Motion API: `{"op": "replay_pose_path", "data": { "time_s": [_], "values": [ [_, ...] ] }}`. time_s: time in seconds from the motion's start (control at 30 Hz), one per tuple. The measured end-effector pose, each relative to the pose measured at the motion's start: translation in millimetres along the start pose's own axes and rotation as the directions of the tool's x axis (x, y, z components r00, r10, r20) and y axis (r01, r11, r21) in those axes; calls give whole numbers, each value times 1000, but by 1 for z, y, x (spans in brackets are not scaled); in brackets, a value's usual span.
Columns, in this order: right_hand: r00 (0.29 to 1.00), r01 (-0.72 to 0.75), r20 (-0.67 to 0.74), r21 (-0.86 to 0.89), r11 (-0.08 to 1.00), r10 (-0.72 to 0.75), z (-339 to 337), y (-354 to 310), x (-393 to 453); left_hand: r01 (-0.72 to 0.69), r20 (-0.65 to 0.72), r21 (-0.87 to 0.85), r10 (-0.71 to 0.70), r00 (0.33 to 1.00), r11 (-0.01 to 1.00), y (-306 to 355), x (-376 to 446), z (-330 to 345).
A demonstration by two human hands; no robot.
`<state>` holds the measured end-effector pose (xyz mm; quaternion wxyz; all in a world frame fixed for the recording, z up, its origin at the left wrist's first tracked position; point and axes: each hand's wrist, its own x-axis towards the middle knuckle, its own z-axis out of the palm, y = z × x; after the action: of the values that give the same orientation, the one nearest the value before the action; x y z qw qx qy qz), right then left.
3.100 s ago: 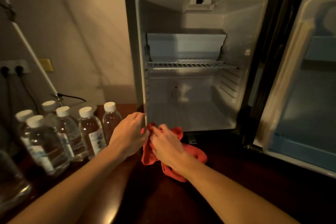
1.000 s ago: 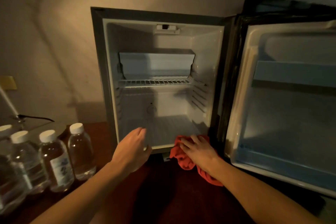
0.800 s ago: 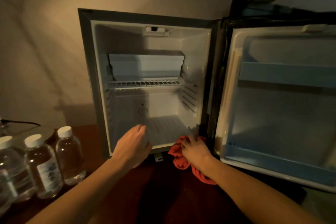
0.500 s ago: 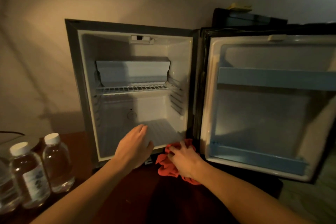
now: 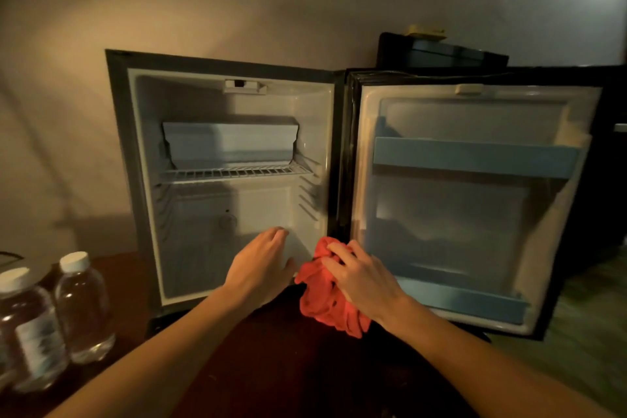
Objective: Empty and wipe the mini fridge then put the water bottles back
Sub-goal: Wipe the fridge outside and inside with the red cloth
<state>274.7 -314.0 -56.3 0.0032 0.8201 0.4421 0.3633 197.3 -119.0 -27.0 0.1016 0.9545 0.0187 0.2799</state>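
Now right hand (image 5: 364, 278) fingers grip red cloth (image 5: 324, 295); left hand (image 5: 259, 270) relaxed beside it.

Hotel room, mini fridge (image 5: 234, 187), water bottles (image 5: 83, 309)

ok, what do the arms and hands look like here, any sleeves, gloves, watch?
Both forearms are bare as far as the head view shows, with no sleeve edge visible. The left hand and right hand wear no gloves. No watch, bracelet or ring shows on either wrist or on the visible fingers. The light is dim and warm, so fine marks cannot be told.
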Motion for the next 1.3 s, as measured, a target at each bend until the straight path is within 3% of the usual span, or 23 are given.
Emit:
{"op": "replay_pose_path", "data": {
  "time_s": [0.33, 0.6, 0.93, 1.07, 1.3],
  "values": [
    [999, -28, -30, 66, 997, 30, -6, 23, -7, -64, -8, -18, 64, 998, 998, 21, 20, 16],
    [986, -123, -76, 256, 959, 146, -16, 32, -13, -68, 30, -28, 69, 997, 997, 24, 22, 25],
    [862, -266, -384, 212, 940, 330, -115, 77, 112, -50, -16, 25, 50, 999, 998, 19, 25, 9],
    [854, -428, -243, 177, 886, 461, -118, 82, 140, -52, -24, 23, 53, 998, 998, 14, 22, 2],
    [885, -452, -5, 226, 863, 466, -61, 52, 92, -17, -9, 69, 17, 1000, 997, 10, 17, 7]
  ]
}}
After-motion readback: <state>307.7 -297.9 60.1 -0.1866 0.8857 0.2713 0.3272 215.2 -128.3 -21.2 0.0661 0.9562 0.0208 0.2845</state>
